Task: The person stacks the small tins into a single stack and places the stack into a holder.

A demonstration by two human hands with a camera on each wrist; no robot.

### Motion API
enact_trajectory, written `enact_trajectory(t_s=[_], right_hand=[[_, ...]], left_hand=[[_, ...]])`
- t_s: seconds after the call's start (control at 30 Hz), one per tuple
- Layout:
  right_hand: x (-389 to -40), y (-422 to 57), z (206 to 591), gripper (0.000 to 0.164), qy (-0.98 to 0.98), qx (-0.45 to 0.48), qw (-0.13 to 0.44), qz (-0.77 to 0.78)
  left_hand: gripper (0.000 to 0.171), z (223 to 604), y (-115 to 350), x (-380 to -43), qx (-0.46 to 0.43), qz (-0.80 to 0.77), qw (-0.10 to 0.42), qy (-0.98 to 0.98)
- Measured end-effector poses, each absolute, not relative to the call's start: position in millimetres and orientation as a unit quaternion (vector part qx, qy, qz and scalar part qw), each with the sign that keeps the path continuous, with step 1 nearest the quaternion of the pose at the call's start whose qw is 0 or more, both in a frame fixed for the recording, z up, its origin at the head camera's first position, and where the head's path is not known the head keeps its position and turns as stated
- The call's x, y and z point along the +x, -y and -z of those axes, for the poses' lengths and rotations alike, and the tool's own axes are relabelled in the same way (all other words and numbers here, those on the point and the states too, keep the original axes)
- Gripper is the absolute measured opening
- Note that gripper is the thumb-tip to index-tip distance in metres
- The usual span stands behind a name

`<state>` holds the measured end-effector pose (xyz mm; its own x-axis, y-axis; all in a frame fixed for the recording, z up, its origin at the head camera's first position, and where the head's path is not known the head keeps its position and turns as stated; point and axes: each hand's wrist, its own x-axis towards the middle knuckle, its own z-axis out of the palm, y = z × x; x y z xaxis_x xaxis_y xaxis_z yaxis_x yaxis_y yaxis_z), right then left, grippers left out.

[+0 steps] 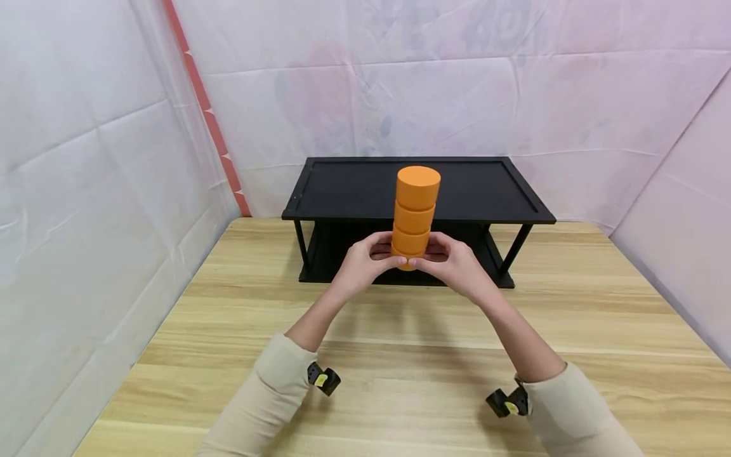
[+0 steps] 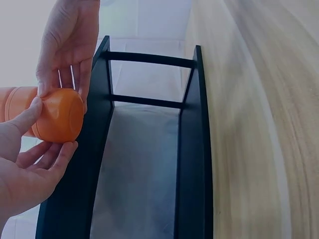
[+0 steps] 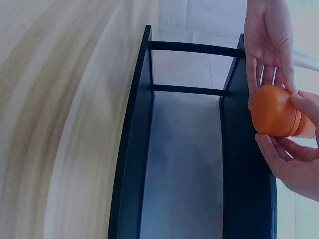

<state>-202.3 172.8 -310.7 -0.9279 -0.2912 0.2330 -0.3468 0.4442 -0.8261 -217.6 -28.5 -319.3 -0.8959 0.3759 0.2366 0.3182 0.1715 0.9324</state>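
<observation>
Both hands hold a tall orange cylindrical stack [image 1: 414, 219] upright, gripping it near its lower end in front of the black shelf [image 1: 354, 190]. Grooves ring the stack between its sections, and its top face is flat and smooth. My left hand [image 1: 365, 263] grips from the left and my right hand [image 1: 457, 270] from the right, thumbs meeting at the front. The left wrist view shows the rounded underside of the stack [image 2: 62, 117] exposed below the fingers. In the right wrist view, the fingers of my right hand [image 3: 299, 167] curve round the lowest section.
The two-tier black shelf stands at the back of the wooden table [image 1: 388, 381], with posts between its upper and lower boards. White sheets [image 1: 274, 108] hang behind and at both sides. A red strip [image 1: 208, 114] runs down the back left corner.
</observation>
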Motion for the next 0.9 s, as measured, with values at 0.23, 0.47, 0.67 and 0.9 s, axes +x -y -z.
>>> enact_trajectory(t_s=[0.23,0.47,0.67,0.9], right_hand=[[-205.4,-171.5,305.5,0.054,0.850,0.182,0.026,-0.493],[-208.5,-170.1,298.8,0.053,0.852,0.185,0.026,-0.489],[-210.2,-170.3,293.9,0.054,0.854,0.185,0.023,-0.485],[-213.5,-170.7,290.9,0.056,0.854,0.184,0.019,-0.486]], left_hand=[[0.049,319.5,29.1,-223.8,0.233,-0.597,0.005,-0.768],[0.051,311.7,30.4,-224.1,0.239,-0.593,0.007,-0.769],[0.048,287.2,31.5,-207.5,0.246,-0.580,0.009,-0.777],[0.049,297.7,32.2,-222.7,0.250,-0.577,0.000,-0.777]])
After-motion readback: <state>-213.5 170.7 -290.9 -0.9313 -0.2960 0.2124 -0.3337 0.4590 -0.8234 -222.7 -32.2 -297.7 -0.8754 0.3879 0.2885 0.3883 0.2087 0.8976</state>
